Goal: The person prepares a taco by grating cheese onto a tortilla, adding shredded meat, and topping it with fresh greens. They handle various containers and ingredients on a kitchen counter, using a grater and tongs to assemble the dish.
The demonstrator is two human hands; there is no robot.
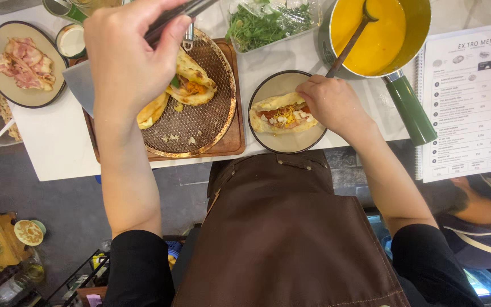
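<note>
1. The left hand is raised over the round mesh tray, forearm running straight up from the lower edge of the view, wrist bent forward. Its fingers are clamped on dark tongs that slant up to the right.
2. The right hand lies low at the right edge of the plate, forearm angled in from the lower right. Its fingers are curled together on the end of the filled flatbread, touching it.
3. That flatbread lies open across the plate, pale and folded like a boat, with red sauce, white bits and yellow shreds inside.
4. Two more folded flatbreads lie on the mesh tray, which sits on a wooden board on the white surface.
5. Behind the plate stands a pot of yellow sauce with a spoon in it; beside it, a tub of greens. A plate of bacon sits far left.
</note>
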